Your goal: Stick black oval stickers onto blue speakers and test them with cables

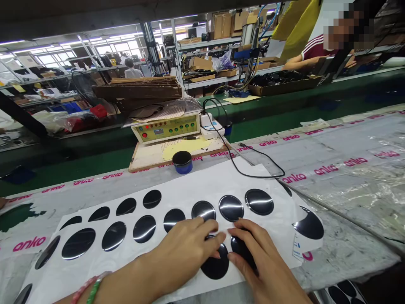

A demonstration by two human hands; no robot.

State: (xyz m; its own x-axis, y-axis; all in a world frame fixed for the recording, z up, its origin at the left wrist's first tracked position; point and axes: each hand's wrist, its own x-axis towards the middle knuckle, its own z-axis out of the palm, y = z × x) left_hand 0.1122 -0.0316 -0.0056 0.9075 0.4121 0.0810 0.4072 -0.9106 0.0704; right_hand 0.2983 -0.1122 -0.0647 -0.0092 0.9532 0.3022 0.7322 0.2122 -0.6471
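A white sheet [190, 185] on the bench carries rows of glossy black discs, flat like stickers. My left hand [190, 242] reaches in with curled fingers, its thumb and fingertips close together over the upper edge of one black disc [215, 266]. Whatever may be between those fingertips is hidden. Just to the right, my right hand [262, 257] arches over another black disc [238, 247], partly covering it. Its thumb and index finger are apart at that disc's left side. Behind the hands, further black discs [231, 207] lie on the sheet.
A small blue-and-black round container [182, 162] stands behind the sheet, before a control box [167, 128] on a board. A black cable [253, 175] loops onto the sheet. A long thin rod [341, 217] lies at right. Across the green belt [268, 99] sits another person [313, 52].
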